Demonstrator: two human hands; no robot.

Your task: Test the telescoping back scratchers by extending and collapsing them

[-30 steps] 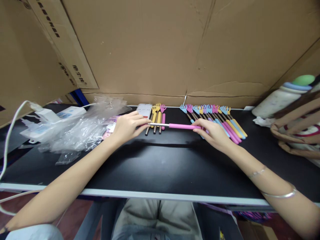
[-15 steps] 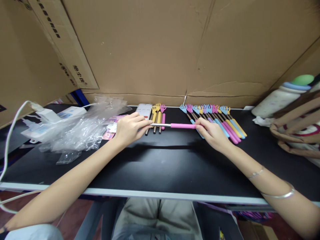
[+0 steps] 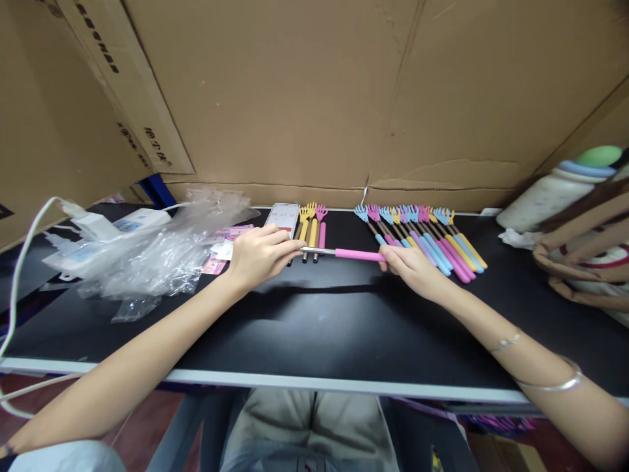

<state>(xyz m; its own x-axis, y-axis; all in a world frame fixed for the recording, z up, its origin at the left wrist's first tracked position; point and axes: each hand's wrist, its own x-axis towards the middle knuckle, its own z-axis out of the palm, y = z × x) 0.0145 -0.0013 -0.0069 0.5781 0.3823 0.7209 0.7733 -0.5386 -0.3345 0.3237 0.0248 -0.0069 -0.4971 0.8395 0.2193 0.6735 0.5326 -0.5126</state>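
Both my hands hold one pink-handled telescopic scratcher (image 3: pixel 356 254) level above the black table (image 3: pixel 314 328). My left hand (image 3: pixel 263 254) is closed around its metal rod end. At the other end, my right hand (image 3: pixel 410 267) pinches the pink handle. Behind the left hand lie three scratchers (image 3: pixel 312 226), two yellow and one pink, with claw heads pointing away. A row of several scratchers (image 3: pixel 425 233) in blue, pink, purple and yellow lies beside my right hand.
A phone (image 3: pixel 284 216) lies by the small group. Crumpled clear plastic bags (image 3: pixel 152 246) and a white charger with cable (image 3: pixel 93 226) sit at left. Cardboard (image 3: pixel 314 98) walls the back. A bottle (image 3: pixel 550 190) and a woven bag (image 3: pixel 584 255) stand at right.
The scratcher has been pushed shorter: less metal rod shows between my hands, and my right hand has moved slightly left toward my left hand.
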